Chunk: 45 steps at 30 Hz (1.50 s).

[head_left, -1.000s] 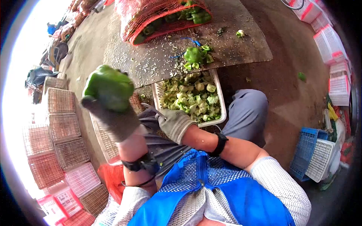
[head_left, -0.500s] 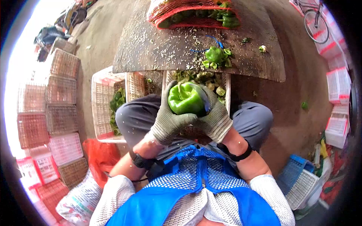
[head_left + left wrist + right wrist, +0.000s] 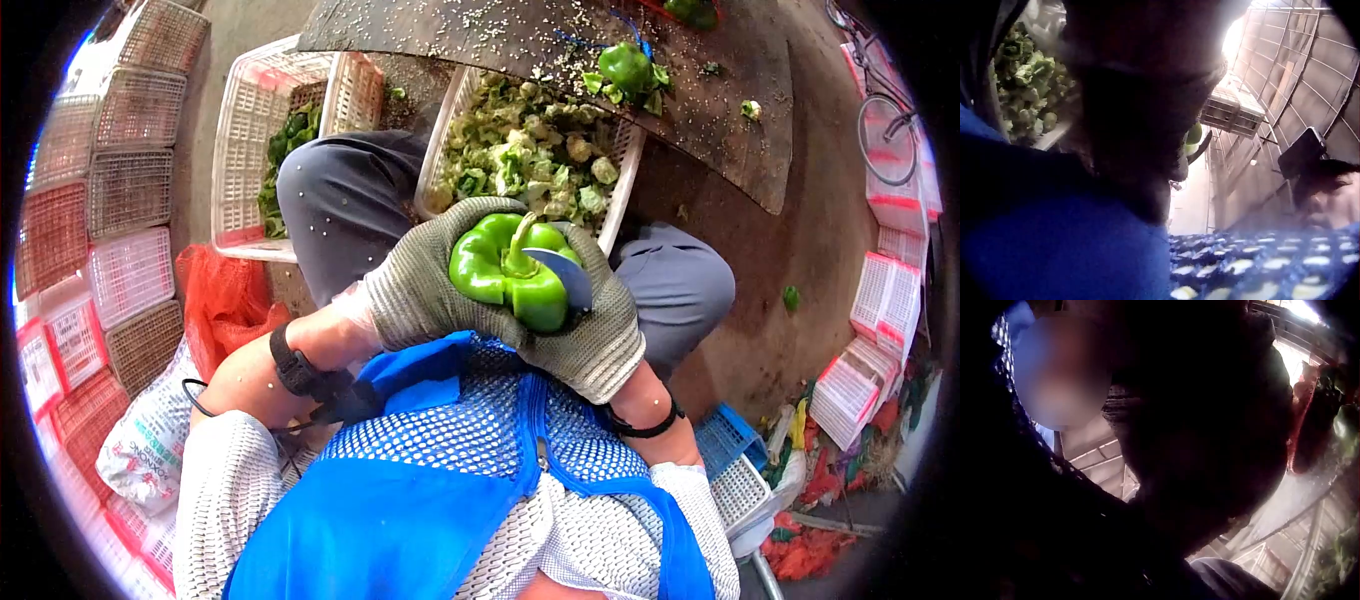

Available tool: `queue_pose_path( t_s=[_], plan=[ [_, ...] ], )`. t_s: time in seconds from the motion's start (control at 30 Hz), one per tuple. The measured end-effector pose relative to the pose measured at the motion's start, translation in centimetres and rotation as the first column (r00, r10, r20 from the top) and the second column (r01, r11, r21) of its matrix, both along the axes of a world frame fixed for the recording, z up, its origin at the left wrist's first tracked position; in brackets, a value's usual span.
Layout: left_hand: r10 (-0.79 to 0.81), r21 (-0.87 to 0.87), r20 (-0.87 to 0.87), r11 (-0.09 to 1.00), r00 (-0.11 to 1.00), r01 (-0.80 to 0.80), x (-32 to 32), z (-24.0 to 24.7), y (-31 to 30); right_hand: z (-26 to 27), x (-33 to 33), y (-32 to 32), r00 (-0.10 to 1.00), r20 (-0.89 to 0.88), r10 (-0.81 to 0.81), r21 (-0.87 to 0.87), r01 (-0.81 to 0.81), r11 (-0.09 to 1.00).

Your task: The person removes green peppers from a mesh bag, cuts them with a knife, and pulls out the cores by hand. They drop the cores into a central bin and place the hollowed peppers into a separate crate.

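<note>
In the head view my gloved left hand [image 3: 425,275] grips a green bell pepper [image 3: 480,262], its stem end facing up. My gloved right hand [image 3: 605,325] holds a knife with a short curved blade [image 3: 565,272]. The blade lies over the pepper's top, its tip right at the stem; the handle is hidden in the hand. Both hands are close together in front of the blue vest. The left wrist view shows a sliver of the pepper [image 3: 1194,136] and the dark curved blade [image 3: 1202,147] past the hand. In the right wrist view the hand is mostly dark.
A white crate [image 3: 432,160] of pale green pepper cores stands beyond the hands. Left of it is another crate [image 3: 228,150] with green peppers. A seed-strewn board [image 3: 480,32] bears a cut pepper [image 3: 625,70]. Stacked crates [image 3: 130,180] line the left side.
The left hand has brought the pepper from the left to the middle, where the right hand meets it. The blade has shifted from the pepper's side to its stem. The head view tilts further down.
</note>
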<state>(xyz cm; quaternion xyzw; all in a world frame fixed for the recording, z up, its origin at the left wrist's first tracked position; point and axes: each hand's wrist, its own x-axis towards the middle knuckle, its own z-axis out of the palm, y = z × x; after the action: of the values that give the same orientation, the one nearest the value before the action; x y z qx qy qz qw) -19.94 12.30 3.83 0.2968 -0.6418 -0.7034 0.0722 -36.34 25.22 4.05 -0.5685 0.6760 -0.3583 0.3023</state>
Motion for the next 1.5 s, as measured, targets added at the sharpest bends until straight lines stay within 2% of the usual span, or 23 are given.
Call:
queue_pose_path(
  t_s=[0.1,0.17,0.23,0.27,0.3,0.4,0.47,0.57,0.6,0.63,0.7,0.77,0.8,0.83,0.9,0.97,1.0,1.03,1.17,1.27,1.3,1.33,1.5],
  plan=[
    [-0.082,0.16,-0.017,0.984,0.996,0.084,0.8,-0.4,-0.9,-0.7,-1.0,1.0,0.944,0.327,-0.043,0.096,0.012,0.995],
    [-0.047,0.411,-0.135,0.906,0.99,0.099,0.8,-0.5,-1.5,0.7,-1.5,0.7,0.909,0.413,-0.061,0.162,-0.007,0.987],
    [-0.184,0.279,-0.283,0.923,0.941,0.264,1.1,-3.0,-3.5,0.8,-2.0,0.2,0.869,0.496,0.001,0.115,-0.066,0.991],
    [-0.052,0.5,-0.327,0.838,0.944,0.219,1.5,-3.4,-3.6,0.7,-1.9,-0.1,0.84,0.54,0.059,0.009,-0.075,0.997],
    [-0.031,0.579,-0.3,0.789,0.954,0.207,1.9,-3.4,-3.8,0.7,-1.9,-0.5,0.791,0.598,0.126,-0.029,-0.135,0.99],
    [0.323,0.757,-0.269,0.653,0.907,-0.008,3.9,-2.8,-2.4,1.0,-1.8,-1.7,0.583,0.776,0.242,-0.082,-0.287,0.954],
    [0.526,0.8,-0.325,0.596,0.786,-0.068,6.8,-4.5,-3.2,-4.5,-2.3,-1.1,0.688,0.633,0.354,-0.414,-0.085,0.906],
    [0.756,0.639,-0.313,0.615,0.575,-0.462,13.2,-3.2,-6.3,-1.9,-2.8,-1.8,0.143,0.983,-0.118,0.127,-0.054,0.99],
    [0.744,0.638,-0.295,0.621,0.6,-0.456,17.0,-4.2,-8.1,-1.8,-2.4,-2.1,0.354,0.934,-0.057,0.061,-0.001,0.998],
    [0.737,0.415,-0.286,0.671,0.612,-0.614,17.6,-2.7,-9.6,-1.8,-2.0,-2.4,0.553,0.833,-0.03,0.001,0.052,0.999],
    [0.63,-0.295,0.03,0.748,0.776,-0.595,23.9,-5.2,-14.0,-0.7,-1.8,-4.4,0.771,0.637,0.002,0.041,-0.037,0.998],
    [0.768,-0.764,0.2,0.511,0.608,-0.395,22.2,-5.0,-14.7,0.5,-0.8,-6.1,0.887,0.456,0.078,0.044,-0.11,0.993],
    [0.818,-0.793,0.199,0.458,0.54,-0.401,20.0,-2.7,-13.7,1.2,0.1,-6.6,0.94,0.327,0.098,-0.043,-0.089,0.995],
    [0.763,-0.286,0.122,0.639,0.635,-0.714,16.6,0.0,-11.8,1.9,1.1,-7.1,0.978,0.187,0.088,-0.128,-0.065,0.99],
    [0.507,0.033,0.201,0.851,0.838,-0.523,11.5,3.3,-8.6,0.6,2.6,-7.7,0.855,0.517,0.047,-0.083,-0.004,0.997],
    [0.321,0.228,0.144,0.91,0.936,-0.347,6.5,4.5,-6.4,-0.9,2.2,-7.9,0.994,0.033,0.103,-0.233,-0.093,0.968],
    [0.239,0.356,0.171,0.89,0.956,-0.286,5.1,5.3,-6.2,-1.1,2.8,-7.9,0.993,0.095,0.067,-0.242,-0.043,0.969],
    [0.215,0.381,0.162,0.887,0.963,-0.262,4.0,5.1,-6.1,0.0,3.0,-8.0,0.999,-0.046,0.014,-0.281,-0.027,0.959],
    [0.068,0.417,0.119,0.902,0.991,-0.112,2.0,5.2,-6.4,-0.9,2.6,-7.2,0.995,-0.091,-0.038,-0.359,0.003,0.933],
    [-0.022,0.438,0.191,0.896,0.981,-0.065,1.6,5.7,-6.2,-1.4,3.5,-6.3,0.989,-0.138,-0.048,-0.334,-0.001,0.942],
    [-0.118,0.324,0.294,0.946,0.948,0.017,1.6,6.1,-5.9,-1.8,3.8,-6.5,0.994,-0.106,-0.034,-0.437,-0.016,0.899],
    [-0.111,0.469,0.191,0.883,0.975,0.008,2.2,5.5,-5.4,-1.7,4.0,-6.1,1.0,-0.031,0.002,-0.395,-0.014,0.919],
    [-0.162,0.458,0.043,0.88,0.986,0.125,3.7,3.9,-3.7,0.0,2.8,-5.1,0.988,0.015,0.157,-0.355,-0.141,0.924]
  ],
)
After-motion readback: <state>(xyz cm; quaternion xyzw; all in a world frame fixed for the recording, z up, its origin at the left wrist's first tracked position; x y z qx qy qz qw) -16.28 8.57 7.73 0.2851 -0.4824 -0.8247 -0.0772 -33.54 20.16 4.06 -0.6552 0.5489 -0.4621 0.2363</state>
